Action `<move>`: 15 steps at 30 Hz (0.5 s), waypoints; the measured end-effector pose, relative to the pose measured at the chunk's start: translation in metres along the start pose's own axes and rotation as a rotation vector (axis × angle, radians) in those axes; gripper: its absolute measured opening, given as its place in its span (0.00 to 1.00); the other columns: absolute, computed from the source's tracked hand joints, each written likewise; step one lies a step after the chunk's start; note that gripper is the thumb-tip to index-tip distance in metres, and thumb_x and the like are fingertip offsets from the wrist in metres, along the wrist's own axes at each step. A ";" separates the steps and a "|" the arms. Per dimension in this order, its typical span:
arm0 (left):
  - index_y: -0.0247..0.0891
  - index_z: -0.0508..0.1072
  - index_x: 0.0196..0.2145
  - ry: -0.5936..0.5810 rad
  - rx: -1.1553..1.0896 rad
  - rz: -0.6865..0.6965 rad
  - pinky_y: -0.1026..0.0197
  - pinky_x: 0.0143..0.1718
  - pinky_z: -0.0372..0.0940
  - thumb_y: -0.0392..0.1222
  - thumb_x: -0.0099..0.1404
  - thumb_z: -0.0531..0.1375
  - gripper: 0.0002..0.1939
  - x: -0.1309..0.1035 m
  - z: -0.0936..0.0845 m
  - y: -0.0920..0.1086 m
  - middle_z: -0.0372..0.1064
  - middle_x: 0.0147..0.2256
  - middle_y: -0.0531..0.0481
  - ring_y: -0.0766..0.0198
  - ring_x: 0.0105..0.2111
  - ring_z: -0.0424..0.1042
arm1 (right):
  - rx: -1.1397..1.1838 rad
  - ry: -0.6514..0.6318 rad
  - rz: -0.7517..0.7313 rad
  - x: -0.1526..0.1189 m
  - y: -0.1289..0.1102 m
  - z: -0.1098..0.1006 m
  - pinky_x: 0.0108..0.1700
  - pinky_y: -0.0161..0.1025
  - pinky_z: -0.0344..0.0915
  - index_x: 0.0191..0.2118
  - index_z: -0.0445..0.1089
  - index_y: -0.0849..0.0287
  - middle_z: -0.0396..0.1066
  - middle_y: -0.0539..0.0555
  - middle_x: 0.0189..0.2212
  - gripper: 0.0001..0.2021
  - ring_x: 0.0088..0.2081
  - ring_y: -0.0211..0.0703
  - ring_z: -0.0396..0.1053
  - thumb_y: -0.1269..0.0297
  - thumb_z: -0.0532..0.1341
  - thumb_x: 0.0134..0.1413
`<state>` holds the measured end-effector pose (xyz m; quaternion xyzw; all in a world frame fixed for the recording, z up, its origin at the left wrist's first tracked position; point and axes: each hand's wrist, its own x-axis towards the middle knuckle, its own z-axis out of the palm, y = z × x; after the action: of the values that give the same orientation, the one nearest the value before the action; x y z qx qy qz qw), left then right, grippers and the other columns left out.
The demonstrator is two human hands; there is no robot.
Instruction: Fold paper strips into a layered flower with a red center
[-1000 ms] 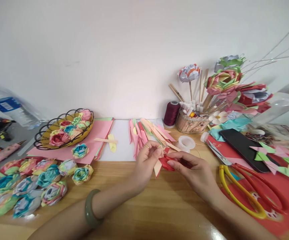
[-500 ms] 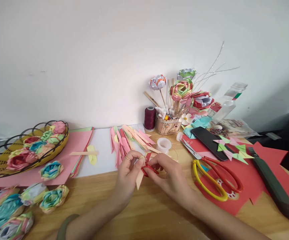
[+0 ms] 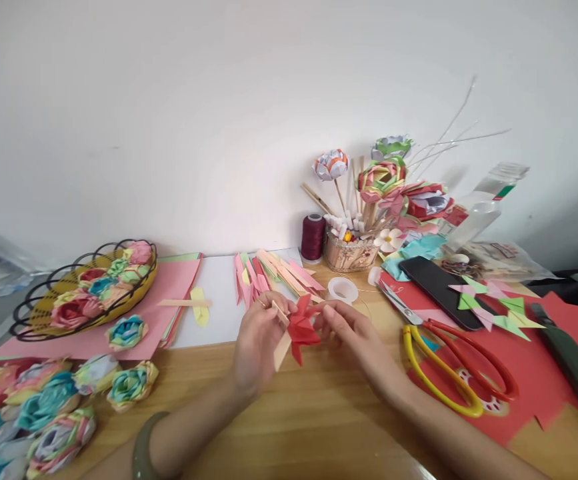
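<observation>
Hands apart, red folded paper (image 3: 303, 328) between them above the desk. Left hand (image 3: 257, 347) pinched on peach strips (image 3: 282, 351) at the red piece's left edge; right hand (image 3: 356, 337) has fingertips at its right edge, can't tell if gripping. Paper strip pile (image 3: 249, 275) just beyond left hand, scissors (image 3: 413, 320) right of right hand.

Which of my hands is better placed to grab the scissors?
Probably your right hand: the scissors lie on its side, close by. Your left hand is farther off and holds peach paper.
</observation>
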<state>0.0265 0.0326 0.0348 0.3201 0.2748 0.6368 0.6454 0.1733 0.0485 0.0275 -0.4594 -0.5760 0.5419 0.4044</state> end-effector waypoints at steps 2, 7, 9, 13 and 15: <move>0.35 0.64 0.23 -0.025 -0.085 -0.045 0.64 0.33 0.59 0.35 0.56 0.50 0.07 0.000 -0.001 -0.002 0.58 0.25 0.52 0.66 0.30 0.62 | 0.043 0.006 0.018 0.003 0.001 0.000 0.27 0.33 0.58 0.38 0.65 0.59 0.69 0.52 0.31 0.19 0.29 0.37 0.64 0.48 0.57 0.48; 0.34 0.65 0.22 -0.017 -0.158 -0.177 0.66 0.32 0.60 0.34 0.54 0.50 0.07 0.000 -0.004 -0.005 0.59 0.24 0.52 0.68 0.29 0.62 | 0.019 -0.029 -0.044 0.006 -0.001 -0.002 0.28 0.32 0.59 0.29 0.67 0.60 0.69 0.50 0.26 0.13 0.28 0.37 0.64 0.54 0.59 0.48; 0.35 0.66 0.23 0.025 -0.104 -0.208 0.66 0.29 0.60 0.34 0.52 0.52 0.05 0.002 -0.005 -0.004 0.61 0.25 0.52 0.68 0.29 0.63 | -0.036 -0.012 -0.071 0.005 -0.002 -0.003 0.30 0.33 0.60 0.29 0.67 0.60 0.68 0.50 0.26 0.12 0.28 0.37 0.64 0.55 0.59 0.49; 0.36 0.71 0.27 0.072 0.220 -0.294 0.66 0.26 0.60 0.38 0.52 0.57 0.05 0.010 -0.007 0.000 0.67 0.27 0.50 0.66 0.29 0.66 | -0.177 -0.025 -0.128 0.004 -0.004 -0.007 0.33 0.35 0.61 0.31 0.67 0.60 0.69 0.52 0.27 0.11 0.30 0.39 0.65 0.56 0.57 0.52; 0.35 0.73 0.29 -0.001 0.398 -0.350 0.65 0.30 0.61 0.40 0.51 0.60 0.08 0.014 -0.009 0.002 0.71 0.30 0.48 0.65 0.31 0.68 | -0.256 -0.028 -0.167 0.004 -0.004 -0.009 0.32 0.35 0.61 0.30 0.67 0.60 0.69 0.51 0.26 0.11 0.29 0.39 0.65 0.57 0.56 0.53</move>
<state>0.0189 0.0476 0.0312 0.3885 0.4455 0.4488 0.6701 0.1809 0.0544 0.0323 -0.4502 -0.6822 0.4347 0.3780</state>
